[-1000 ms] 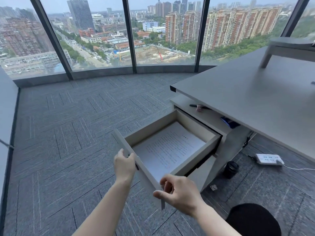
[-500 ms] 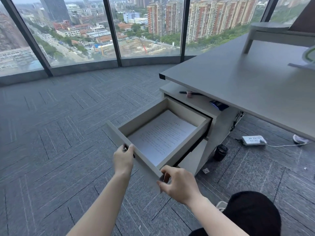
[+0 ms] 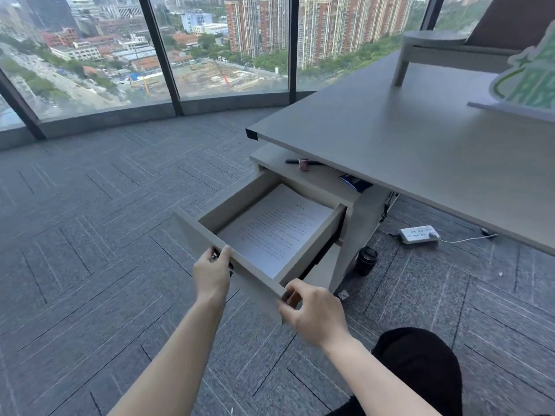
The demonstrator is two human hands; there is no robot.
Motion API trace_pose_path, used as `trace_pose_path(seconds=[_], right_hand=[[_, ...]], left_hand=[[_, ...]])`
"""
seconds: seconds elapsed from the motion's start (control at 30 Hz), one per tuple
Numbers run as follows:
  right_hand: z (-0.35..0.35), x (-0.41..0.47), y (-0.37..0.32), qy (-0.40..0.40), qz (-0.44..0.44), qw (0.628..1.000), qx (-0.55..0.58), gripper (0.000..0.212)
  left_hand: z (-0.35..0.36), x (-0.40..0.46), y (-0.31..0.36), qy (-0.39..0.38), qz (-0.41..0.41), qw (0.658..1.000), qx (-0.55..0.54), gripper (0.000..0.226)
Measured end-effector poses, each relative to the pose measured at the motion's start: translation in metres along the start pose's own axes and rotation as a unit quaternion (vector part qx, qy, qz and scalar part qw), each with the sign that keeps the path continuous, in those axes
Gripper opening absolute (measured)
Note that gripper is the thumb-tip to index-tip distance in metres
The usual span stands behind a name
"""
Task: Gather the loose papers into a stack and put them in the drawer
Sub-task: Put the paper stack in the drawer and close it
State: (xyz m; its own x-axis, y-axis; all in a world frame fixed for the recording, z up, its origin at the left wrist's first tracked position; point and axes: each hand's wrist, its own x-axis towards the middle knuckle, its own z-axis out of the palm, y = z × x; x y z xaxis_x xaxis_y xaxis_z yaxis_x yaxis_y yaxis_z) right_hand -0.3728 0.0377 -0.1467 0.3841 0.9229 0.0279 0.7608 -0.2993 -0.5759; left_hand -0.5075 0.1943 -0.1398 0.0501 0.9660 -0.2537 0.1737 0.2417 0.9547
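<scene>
The beige top drawer [image 3: 210, 232] of a small cabinet under the desk stands pulled out. A stack of printed white papers [image 3: 276, 229] lies flat inside it. My left hand [image 3: 211, 273] grips the top edge of the drawer front near its middle. My right hand [image 3: 315, 310] holds the right corner of the same front panel, fingers curled around the edge.
A grey desk [image 3: 405, 139] overhangs the cabinet, with a monitor riser [image 3: 432, 49] and a green-and-white sign [image 3: 528, 82] on it. On the carpet lie a white power strip [image 3: 419, 234] and a black cup [image 3: 366, 261]. Pens and a dark object sit on the cabinet top [image 3: 270, 159].
The drawer has slid partly back into the cabinet under both hands, and the view has shifted so the desk and cabinet sit further left and higher.
</scene>
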Motion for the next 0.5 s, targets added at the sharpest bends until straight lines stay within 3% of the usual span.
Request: trace_pose_path(seconds=[0.27, 0.5], right_hand=[[-0.023, 0.028, 0.028, 0.028, 0.045, 0.998, 0.027, 0.028], [-0.037, 0.05, 0.053, 0.052, 0.077, 0.996, 0.01, 0.036]], left_hand=[[0.046, 0.015, 0.016, -0.024, -0.008, 0.999, -0.035, 0.016], [0.086, 0.025, 0.029, -0.038, -0.028, 0.996, -0.074, 0.028]])
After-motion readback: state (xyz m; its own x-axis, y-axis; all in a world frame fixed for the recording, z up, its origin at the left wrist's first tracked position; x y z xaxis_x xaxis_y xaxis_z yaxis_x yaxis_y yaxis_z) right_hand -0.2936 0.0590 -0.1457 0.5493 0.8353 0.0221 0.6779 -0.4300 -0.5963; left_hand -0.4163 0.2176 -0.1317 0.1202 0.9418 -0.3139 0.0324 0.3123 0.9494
